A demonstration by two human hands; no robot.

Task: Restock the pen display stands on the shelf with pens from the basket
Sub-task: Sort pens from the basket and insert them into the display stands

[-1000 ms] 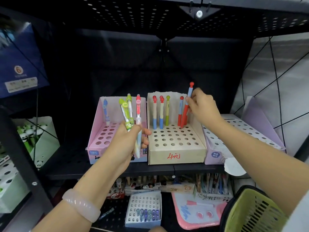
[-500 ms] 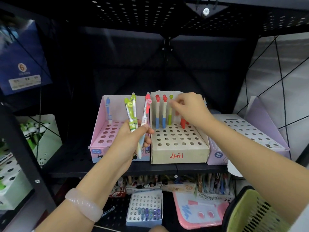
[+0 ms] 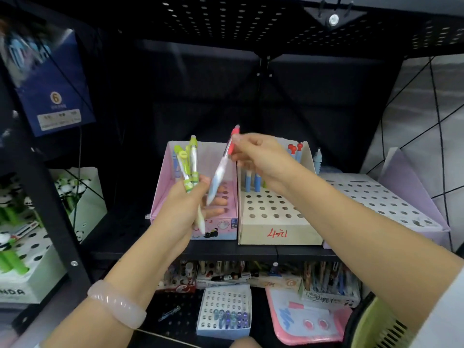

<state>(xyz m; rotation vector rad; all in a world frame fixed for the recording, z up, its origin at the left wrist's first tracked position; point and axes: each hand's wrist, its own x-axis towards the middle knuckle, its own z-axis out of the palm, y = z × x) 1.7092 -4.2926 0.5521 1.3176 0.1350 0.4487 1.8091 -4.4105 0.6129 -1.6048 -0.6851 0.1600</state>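
Landmark: the beige cardboard pen stand with a hole grid stands on the black shelf, blue-bodied pens upright in its back row.
Left hand: curled round a bunch of green-capped pens, held before the pink cardboard stand just left of the landmark.
Right hand: pinches the top of a red-capped pale-blue pen, tilted, its tip near the left hand's fingers.
Lilac stand: just right of the landmark.
Green plastic basket: below, to its right.
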